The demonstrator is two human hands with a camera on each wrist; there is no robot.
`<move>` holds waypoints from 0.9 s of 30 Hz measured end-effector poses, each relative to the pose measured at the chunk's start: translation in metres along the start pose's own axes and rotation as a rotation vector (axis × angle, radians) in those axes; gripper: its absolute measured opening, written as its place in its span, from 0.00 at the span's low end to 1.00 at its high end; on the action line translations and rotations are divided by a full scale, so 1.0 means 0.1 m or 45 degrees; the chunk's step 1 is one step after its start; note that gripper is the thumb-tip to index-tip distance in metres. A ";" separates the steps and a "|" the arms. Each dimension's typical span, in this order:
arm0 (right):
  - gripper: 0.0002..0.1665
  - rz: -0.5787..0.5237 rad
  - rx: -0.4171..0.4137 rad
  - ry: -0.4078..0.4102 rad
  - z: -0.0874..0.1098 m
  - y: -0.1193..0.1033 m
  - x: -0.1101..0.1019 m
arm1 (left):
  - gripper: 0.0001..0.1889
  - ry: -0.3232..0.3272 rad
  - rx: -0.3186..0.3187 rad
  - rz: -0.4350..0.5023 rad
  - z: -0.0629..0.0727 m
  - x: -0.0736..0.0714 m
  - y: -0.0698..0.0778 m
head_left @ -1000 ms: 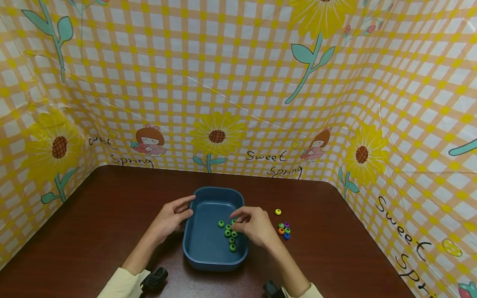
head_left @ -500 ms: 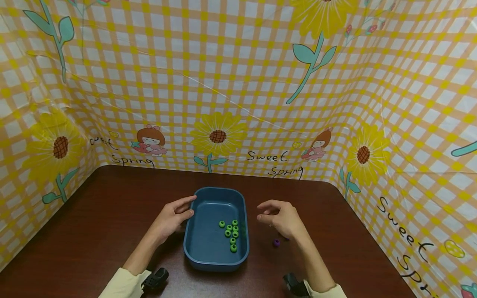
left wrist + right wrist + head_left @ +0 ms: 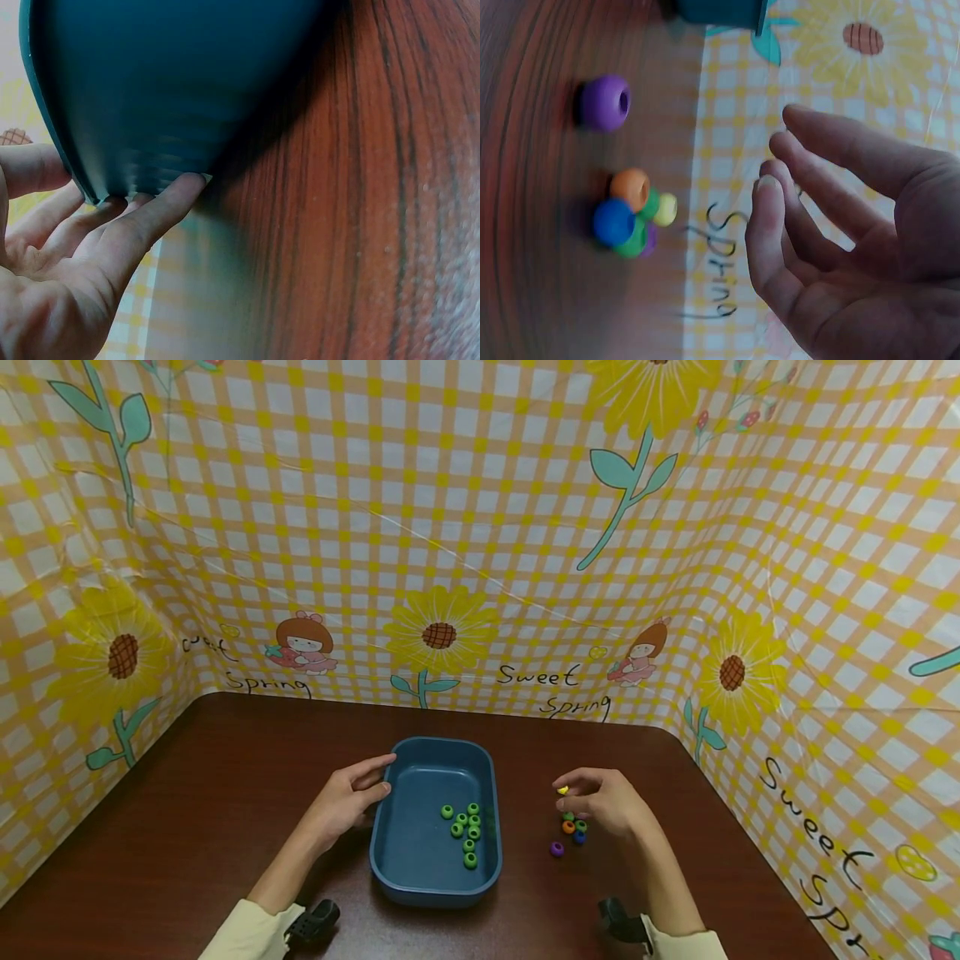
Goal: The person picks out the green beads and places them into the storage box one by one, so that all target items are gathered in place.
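My left hand (image 3: 341,802) rests at the left side of a blue plastic tub (image 3: 408,852), its extended fingers touching the outer wall and rim in the left wrist view. Several green beads (image 3: 470,860) lie on the tub's floor toward the right. To the right of the tub, my right hand (image 3: 611,802) hovers above the table with loosely bent fingers, holding nothing. A yellow bead (image 3: 665,210) shows between thumb and fingers in the head view, but it lies apart from them in the right wrist view. Below the hand are orange (image 3: 630,189), blue (image 3: 615,222), green (image 3: 633,238) and purple (image 3: 651,240) beads.
A lone purple bead (image 3: 557,849) sits between the bead cluster and the tub. The dark brown wooden table (image 3: 247,760) is enclosed at the back and sides by a yellow checked cloth (image 3: 450,527) with sunflowers.
My right hand has left the tub and moved right, to above the loose beads. The lone purple bead, earlier hidden by that arm, is in sight. My left hand has stayed put.
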State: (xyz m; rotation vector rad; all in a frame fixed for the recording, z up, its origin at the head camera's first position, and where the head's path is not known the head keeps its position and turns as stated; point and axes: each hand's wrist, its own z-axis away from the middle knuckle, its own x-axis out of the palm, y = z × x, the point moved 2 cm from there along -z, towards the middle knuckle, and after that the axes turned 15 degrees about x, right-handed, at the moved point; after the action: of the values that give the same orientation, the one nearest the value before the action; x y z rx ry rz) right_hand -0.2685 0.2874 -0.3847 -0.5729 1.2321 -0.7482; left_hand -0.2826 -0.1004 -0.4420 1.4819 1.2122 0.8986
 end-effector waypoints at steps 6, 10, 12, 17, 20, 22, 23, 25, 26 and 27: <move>0.19 0.001 -0.018 -0.053 -0.06 0.17 -0.08 | 0.27 -0.003 0.001 0.000 0.00 0.00 0.00; 0.17 0.000 -0.010 -0.102 -0.09 0.28 -0.13 | 0.27 -0.001 0.001 -0.007 0.01 0.00 0.01; 0.16 0.017 0.001 -0.137 -0.10 0.32 -0.15 | 0.27 0.001 0.002 -0.008 0.01 -0.01 0.01; 0.18 0.048 0.029 -0.230 -0.14 0.43 -0.19 | 0.27 -0.002 0.003 -0.014 0.01 -0.01 0.01; 0.18 0.044 0.054 -0.272 -0.15 0.47 -0.19 | 0.27 0.000 0.003 -0.017 0.01 -0.01 0.00; 0.17 0.039 0.070 -0.285 -0.16 0.50 -0.19 | 0.27 -0.002 0.001 -0.013 0.00 -0.01 0.00; 0.17 0.032 0.078 -0.288 -0.17 0.51 -0.19 | 0.27 -0.002 0.000 -0.011 0.00 -0.01 -0.01; 0.16 0.023 0.088 -0.289 -0.17 0.54 -0.19 | 0.27 -0.003 -0.001 -0.008 0.00 -0.01 -0.01; 0.16 0.022 0.089 -0.287 -0.17 0.55 -0.19 | 0.27 -0.004 -0.003 -0.008 0.00 -0.01 -0.01; 0.16 0.020 0.089 -0.288 -0.17 0.55 -0.19 | 0.27 -0.004 -0.003 -0.006 0.00 -0.01 -0.01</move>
State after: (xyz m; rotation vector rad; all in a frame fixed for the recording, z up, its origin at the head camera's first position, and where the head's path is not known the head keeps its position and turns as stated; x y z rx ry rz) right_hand -0.2776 0.3374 -0.4185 -0.5733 0.9967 -0.6909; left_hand -0.2830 -0.1012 -0.4428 1.4778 1.2116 0.8941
